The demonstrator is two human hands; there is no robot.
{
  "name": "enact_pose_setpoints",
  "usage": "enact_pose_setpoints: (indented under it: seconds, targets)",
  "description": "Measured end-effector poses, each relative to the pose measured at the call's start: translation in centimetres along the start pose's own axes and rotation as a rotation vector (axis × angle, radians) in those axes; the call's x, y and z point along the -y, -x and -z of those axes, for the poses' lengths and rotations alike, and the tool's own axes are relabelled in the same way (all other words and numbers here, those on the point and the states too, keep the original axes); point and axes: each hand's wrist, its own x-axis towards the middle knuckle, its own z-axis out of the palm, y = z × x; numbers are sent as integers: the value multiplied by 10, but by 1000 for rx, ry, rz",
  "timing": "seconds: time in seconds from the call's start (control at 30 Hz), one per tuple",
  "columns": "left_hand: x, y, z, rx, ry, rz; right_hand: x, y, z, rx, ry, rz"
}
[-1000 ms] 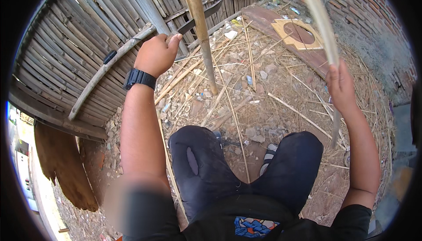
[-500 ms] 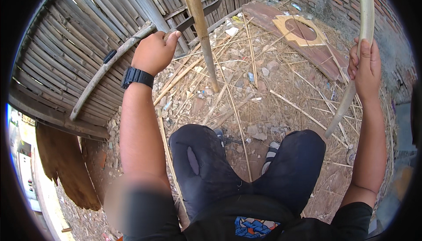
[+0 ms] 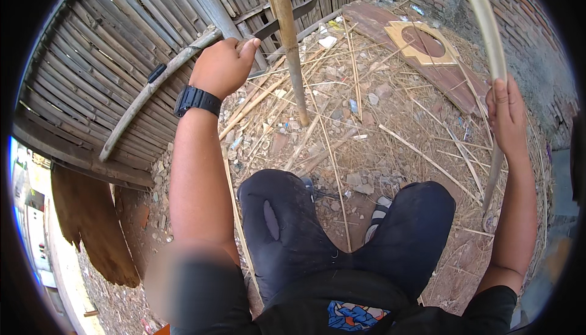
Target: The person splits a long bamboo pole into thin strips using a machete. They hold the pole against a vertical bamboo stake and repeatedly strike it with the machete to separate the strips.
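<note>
My left hand [image 3: 224,66] is closed around the grip of a long-bladed knife [image 3: 304,7]. A long curved wooden handle [image 3: 131,106] runs back from that hand toward the lower left. The blade passes behind an upright bamboo post [image 3: 287,26], which is split at its top and stands on the ground ahead of me. Whether blade and post touch, I cannot tell. On the right, my right hand [image 3: 506,112] grips a long pale bamboo pole [image 3: 488,23]. Its upper end leaves the picture at the top, and its lower end points down near the ground beside my knee.
A slatted bamboo wall [image 3: 79,72] rises on the left and a brick wall [image 3: 525,17] on the right. At the back, a brown board [image 3: 366,20] lies beneath a yellow panel [image 3: 397,36] with a round hole. Thin bamboo strips [image 3: 421,158] and rubble litter the ground.
The pole in my right hand has tilted: its upper part swung left and its lower end right. My left hand, with the knife, has shifted slightly right. The view has moved a little.
</note>
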Motion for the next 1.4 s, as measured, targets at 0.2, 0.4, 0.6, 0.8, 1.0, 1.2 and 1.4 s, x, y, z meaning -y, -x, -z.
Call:
enact_pose_setpoints:
  seconds: [0.2, 0.4, 0.6, 0.8, 1.0, 1.2, 1.4]
  targets:
    - [1, -1, -7, -39, 8, -21, -28, -1, -36, -219, -296, 107]
    - [-4, 0, -17, -45, 16, 7, -91, 43, -60, 327, 411, -26]
    - [12, 1, -13, -57, 16, 28, -28, 4, -24, -27, -33, -62]
    - [8, 2, -26, -86, 29, 24, -7, -21, -12, -274, -299, 178]
    - [8, 5, -43, -164, 106, 17, -82, 32, -58, 278, 394, 22]
    - [10, 5, -37, -139, 87, 40, -29, 7, -18, 95, 75, -38]
    - [9, 5, -43, -162, 72, 33, -2, -7, -16, -145, -340, 92]
